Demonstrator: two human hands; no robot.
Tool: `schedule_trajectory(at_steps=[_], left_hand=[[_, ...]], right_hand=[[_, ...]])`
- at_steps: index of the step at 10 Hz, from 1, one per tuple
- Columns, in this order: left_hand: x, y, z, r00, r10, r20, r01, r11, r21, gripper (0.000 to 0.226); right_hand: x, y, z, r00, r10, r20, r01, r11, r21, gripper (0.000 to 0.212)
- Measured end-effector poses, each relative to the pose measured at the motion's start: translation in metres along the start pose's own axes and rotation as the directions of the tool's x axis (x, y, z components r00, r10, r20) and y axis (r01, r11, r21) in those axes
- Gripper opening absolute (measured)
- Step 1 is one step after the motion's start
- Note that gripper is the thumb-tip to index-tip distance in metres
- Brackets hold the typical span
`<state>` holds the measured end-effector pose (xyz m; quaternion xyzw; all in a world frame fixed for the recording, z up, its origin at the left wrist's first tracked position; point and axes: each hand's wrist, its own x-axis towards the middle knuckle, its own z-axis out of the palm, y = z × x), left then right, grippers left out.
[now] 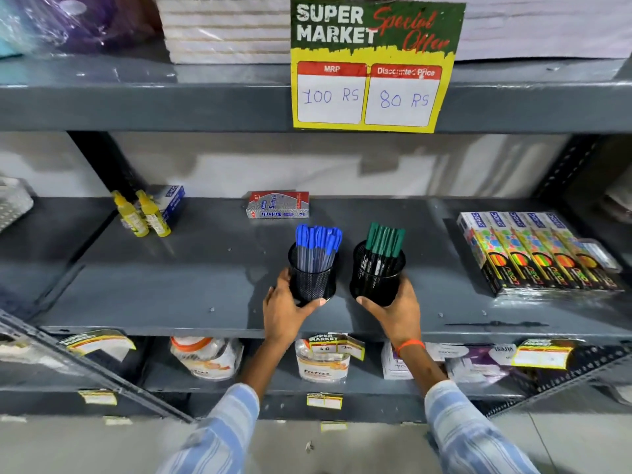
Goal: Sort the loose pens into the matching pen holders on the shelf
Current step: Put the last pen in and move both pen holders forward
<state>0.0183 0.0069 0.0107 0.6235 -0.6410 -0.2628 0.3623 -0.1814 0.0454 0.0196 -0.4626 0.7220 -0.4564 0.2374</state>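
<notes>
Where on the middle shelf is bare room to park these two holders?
Widest bare patch: left of the blue-pen holder, in front of the glue bottles. Another strip lies between the green-pen holder and the pencil boxes. The right end is crowded.

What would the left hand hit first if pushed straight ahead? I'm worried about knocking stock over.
Its own blue-pen holder moves with the left hand; beyond that, probably the red-and-silver pen box, though depth is unclear.

Lower barrels of the blue pens [318, 244] and green pens [384, 239] hidden inside the mesh holders. Fingers of both hands concealed behind the holders. Small price tags [324, 400] below illegible, possibly blank. Striped sleeves [478, 436] blurred, cut off at the bottom edge.
</notes>
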Motion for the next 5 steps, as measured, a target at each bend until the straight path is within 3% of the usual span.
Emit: schedule_trajectory(at_steps=[3, 4, 5], left_hand=[[-0.028, 0.013, -0.015, 0.995, -0.079, 0.069, 0.078, 0.997, 0.008, 0.089], [-0.037, 0.027, -0.022, 0.977, -0.144, 0.156, 0.131, 0.987, 0.091, 0.08], [-0.038, 0.042, -0.029, 0.953, -0.221, 0.207, 0.175, 0.96, 0.218, 0.068]], right_hand=[[-0.011, -0.009, -0.021, 0.994, 0.007, 0.106, -0.005, 1.0, -0.018, 0.084], [-0.02, -0.017, -0.036, 0.977, 0.094, 0.191, -0.051, 0.974, -0.222, 0.097], [-0.023, -0.031, -0.055, 0.955, 0.167, 0.246, -0.076, 0.937, -0.341, 0.09]])
